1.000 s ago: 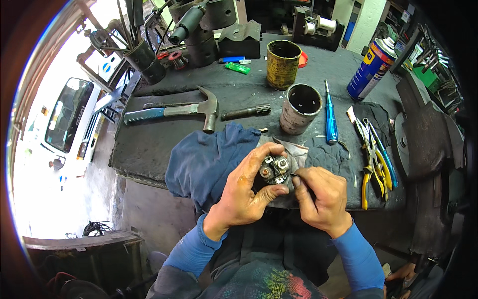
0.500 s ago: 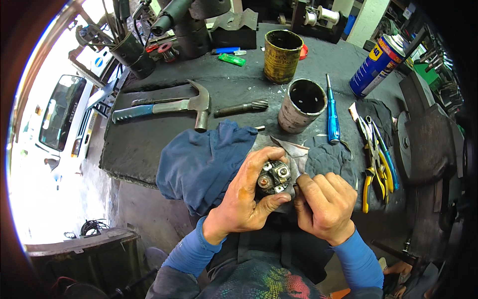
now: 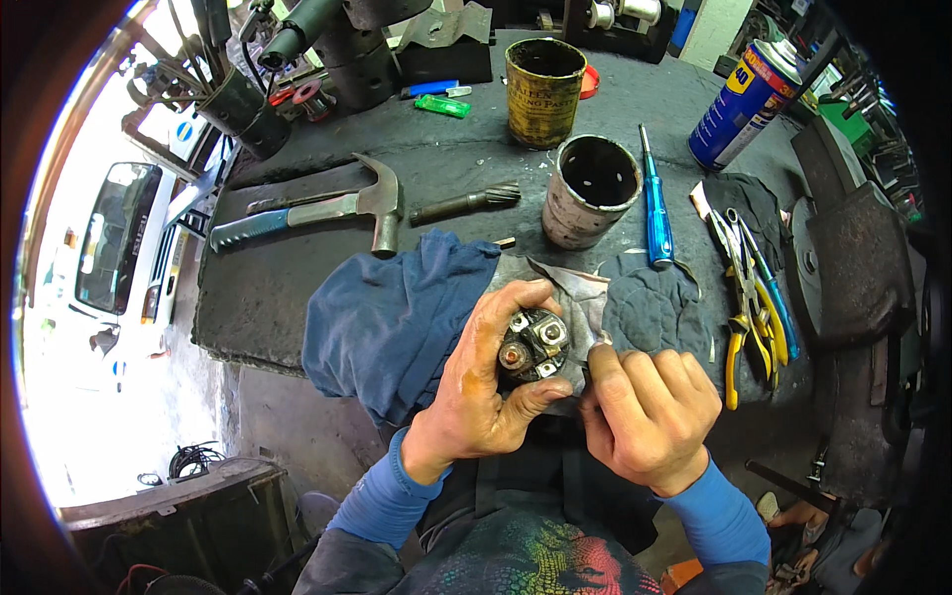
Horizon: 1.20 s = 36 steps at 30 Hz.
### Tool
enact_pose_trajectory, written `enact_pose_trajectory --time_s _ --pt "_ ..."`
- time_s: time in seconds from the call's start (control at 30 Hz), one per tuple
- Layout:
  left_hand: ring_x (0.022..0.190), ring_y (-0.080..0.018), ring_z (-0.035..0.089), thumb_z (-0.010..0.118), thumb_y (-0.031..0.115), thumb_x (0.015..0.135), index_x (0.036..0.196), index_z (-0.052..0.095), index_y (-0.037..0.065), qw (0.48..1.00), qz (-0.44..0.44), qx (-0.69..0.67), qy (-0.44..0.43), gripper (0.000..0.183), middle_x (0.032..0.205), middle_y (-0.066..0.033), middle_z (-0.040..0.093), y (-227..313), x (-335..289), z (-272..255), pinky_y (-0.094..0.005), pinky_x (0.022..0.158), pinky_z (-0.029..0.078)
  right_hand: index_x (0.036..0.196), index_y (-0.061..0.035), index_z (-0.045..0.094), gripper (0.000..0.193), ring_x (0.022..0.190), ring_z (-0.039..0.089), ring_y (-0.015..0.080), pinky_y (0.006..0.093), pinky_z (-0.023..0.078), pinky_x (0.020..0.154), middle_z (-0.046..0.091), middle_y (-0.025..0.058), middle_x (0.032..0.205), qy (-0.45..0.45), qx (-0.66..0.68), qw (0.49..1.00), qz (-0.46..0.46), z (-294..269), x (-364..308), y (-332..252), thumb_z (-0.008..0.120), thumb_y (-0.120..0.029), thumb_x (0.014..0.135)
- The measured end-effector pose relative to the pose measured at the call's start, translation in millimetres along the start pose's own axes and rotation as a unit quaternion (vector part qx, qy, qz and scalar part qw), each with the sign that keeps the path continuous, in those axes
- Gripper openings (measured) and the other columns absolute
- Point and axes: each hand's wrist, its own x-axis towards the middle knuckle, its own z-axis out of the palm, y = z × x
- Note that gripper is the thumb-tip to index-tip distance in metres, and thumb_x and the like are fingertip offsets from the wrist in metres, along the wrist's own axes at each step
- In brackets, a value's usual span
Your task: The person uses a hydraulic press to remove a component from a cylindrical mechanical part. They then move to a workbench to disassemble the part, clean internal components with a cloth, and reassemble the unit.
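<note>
Round metal part (image 3: 535, 344) looks dark, its fittings (image 3: 552, 334) silvery or coppery.

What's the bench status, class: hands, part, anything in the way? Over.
Left hand holds round metal part, end showing. Right hand curled beside it, grip unclear. Nothing covers that end; blue rag lies left.

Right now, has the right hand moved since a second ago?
Yes: the right hand has shifted rightward, closer to the yellow-handled pliers on the bench.
</note>
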Motion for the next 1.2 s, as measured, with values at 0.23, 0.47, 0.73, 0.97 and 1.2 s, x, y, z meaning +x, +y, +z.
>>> enact_pose_trajectory --time_s 0.23,0.47,0.73,0.97,1.2 --pt "0.118 -0.0226 0.064 0.082 0.052 0.092 0.154 0.042 -0.005 1.0 -0.005 0.0 0.009 0.093 0.128 -0.0157 0.062 -1.1 0.2 2.1 -0.0354 0.103 0.052 0.096 -0.0051 0.075 0.02 0.06 0.047 0.0158 0.0325 0.033 0.055 0.051 0.0001 0.072 -0.001 -0.001 1.0 -0.002 -1.5 0.0 -3.5 0.074 -0.014 0.078" --pt "0.114 -0.022 0.064 0.08 0.055 0.093 0.153 0.042 -0.005 0.999 -0.001 -0.01 0.037 0.093 0.126 -0.0166 0.062 -3.8 -2.3 6.4 -0.035 0.1 0.053 0.094 -0.0055 0.071 0.019 0.061 0.055 0.0217 0.0361 0.043 0.056 0.053 0.0031 0.071 -0.029 0.15 0.985 0.08 0.4 3.2 -6.0 0.077 -0.009 0.076" --pt "0.111 -0.0227 0.065 0.079 0.054 0.094 0.153 0.042 -0.005 0.998 0.024 0.0 0.057 0.091 0.124 -0.0173 0.063 -6.6 -2.0 11.1 -0.0357 0.097 0.054 0.093 -0.0028 0.069 0.016 0.058 0.058 0.0266 0.0387 0.046 0.054 0.057 0.0074 0.07 0.009 0.247 0.962 0.118 16.1 -4.0 -6.6 0.076 -0.002 0.079" --pt "0.111 -0.0232 0.065 0.078 0.053 0.095 0.152 0.042 -0.006 0.997 0.036 0.013 0.06 0.089 0.124 -0.0176 0.062 -7.5 -2.2 11.9 -0.0363 0.097 0.054 0.093 -0.0008 0.069 0.011 0.061 0.061 0.0286 0.0379 0.047 0.056 0.063 0.0104 0.074 0.037 0.286 0.947 0.144 25.9 -8.1 -12.4 0.075 -0.001 0.084" --pt "0.11 -0.0235 0.066 0.077 0.054 0.096 0.152 0.042 -0.006 0.998 0.035 0.001 0.056 0.089 0.125 -0.0182 0.062 -10.4 -2.8 12.8 -0.0365 0.096 0.054 0.095 -0.0008 0.069 0.011 0.06 0.06 0.0284 0.0386 0.046 0.056 0.063 0.0099 0.074 -0.004 0.214 0.969 0.126 12.5 -3.8 -12.8 0.075 -0.002 0.086"
